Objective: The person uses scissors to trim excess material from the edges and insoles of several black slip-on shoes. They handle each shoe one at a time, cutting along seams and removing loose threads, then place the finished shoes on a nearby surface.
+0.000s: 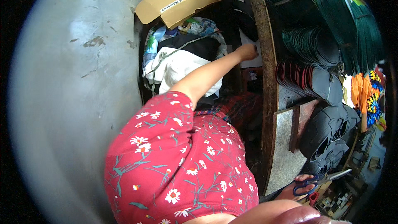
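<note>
My left arm reaches across to the shelf under the wooden table's edge. There my left hand (247,52) is curled closed, beside a white sheet (251,62) and black pieces (245,23); whatever its fingers hold, if anything, is hidden. At the lower right, my right hand (292,190) is closed on the dark blue handles of a pair of scissors (327,177). The metal blades point away to the right, near grey-black cut pieces (325,151).
Stacked dark green cut pieces (348,29) and red-edged black ones (300,76) cover the table behind its wooden edge (267,79). A cardboard box (182,0) tops a sack with white cloth (178,68). A grey wall (78,99) stands at left. Orange cloth (360,91) lies far right.
</note>
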Demonstrator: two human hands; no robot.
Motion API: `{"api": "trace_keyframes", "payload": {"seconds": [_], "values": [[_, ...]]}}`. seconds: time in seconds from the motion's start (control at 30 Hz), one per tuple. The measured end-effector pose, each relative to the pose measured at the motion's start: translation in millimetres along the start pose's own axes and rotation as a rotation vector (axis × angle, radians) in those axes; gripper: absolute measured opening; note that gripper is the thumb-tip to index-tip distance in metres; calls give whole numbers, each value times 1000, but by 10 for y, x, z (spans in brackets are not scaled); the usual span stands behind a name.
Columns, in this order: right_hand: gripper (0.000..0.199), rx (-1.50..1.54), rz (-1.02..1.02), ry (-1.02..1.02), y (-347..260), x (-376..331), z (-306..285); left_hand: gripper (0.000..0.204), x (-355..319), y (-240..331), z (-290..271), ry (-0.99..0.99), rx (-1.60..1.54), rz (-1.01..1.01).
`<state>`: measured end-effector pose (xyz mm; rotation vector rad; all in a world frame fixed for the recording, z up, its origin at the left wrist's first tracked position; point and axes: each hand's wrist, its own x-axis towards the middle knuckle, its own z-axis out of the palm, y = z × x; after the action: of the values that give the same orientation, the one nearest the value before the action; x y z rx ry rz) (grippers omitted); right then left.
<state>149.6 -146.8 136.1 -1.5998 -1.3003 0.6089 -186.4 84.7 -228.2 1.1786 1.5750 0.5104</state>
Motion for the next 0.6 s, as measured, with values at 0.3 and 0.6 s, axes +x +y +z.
{"api": "trace_keyframes", "payload": {"seconds": [0.3, 0.6], "values": [[51, 99, 68, 160, -274, 315, 618, 38, 1091, -443, 460, -119, 123, -144], [38, -13, 136, 325, -566, 499, 351, 46, 1791, -573, 901, -82, 730, 206]]}}
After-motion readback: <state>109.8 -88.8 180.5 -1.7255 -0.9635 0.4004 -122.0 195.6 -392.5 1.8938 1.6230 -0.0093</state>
